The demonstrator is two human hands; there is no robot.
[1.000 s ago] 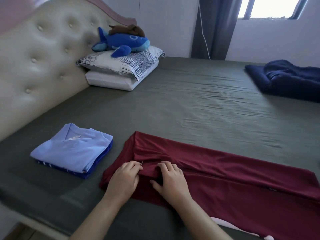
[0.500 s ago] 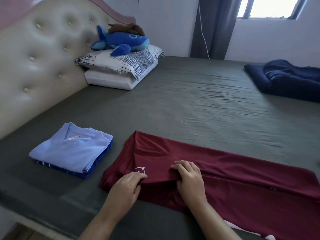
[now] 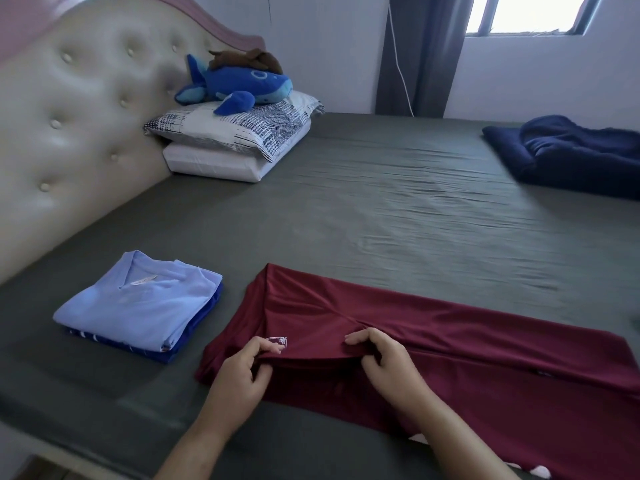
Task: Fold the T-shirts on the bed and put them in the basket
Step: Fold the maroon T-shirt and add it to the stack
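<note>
Bed: I stand at the near edge of a bed [image 3: 398, 209] under a grey-green sheet, lightly wrinkled toward the middle.
Headboard: a cream tufted headboard [image 3: 79, 126] with a pink top edge runs along my left.
Pillows: two stacked pillows [image 3: 235, 143] lie against it, the upper one patterned in dark blue, with a blue plush whale [image 3: 239, 84] on top.
Room: pale walls, a dark curtain [image 3: 419, 53] in the far corner, a bright window [image 3: 526, 12] at upper right.
Far right: a navy blanket [image 3: 571, 154] lies bunched on the sheet, well apart from my work.
Folded pile: a light blue T-shirt [image 3: 138, 306], folded, sits on a darker blue one at my left, collar toward the headboard.
Maroon T-shirt: the maroon T-shirt [image 3: 433, 358] lies flat in front of me, folded into a long band; its long axis runs left to right, slanting toward me on the right, where it leaves the picture.
Left hand: my left hand [image 3: 242, 379] pinches a raised fold at the shirt's left end, fingers curled over the edge beside a small white emblem.
Right hand: my right hand [image 3: 388, 362] grips the same fold just to the right, fingers curled over the cloth.
</note>
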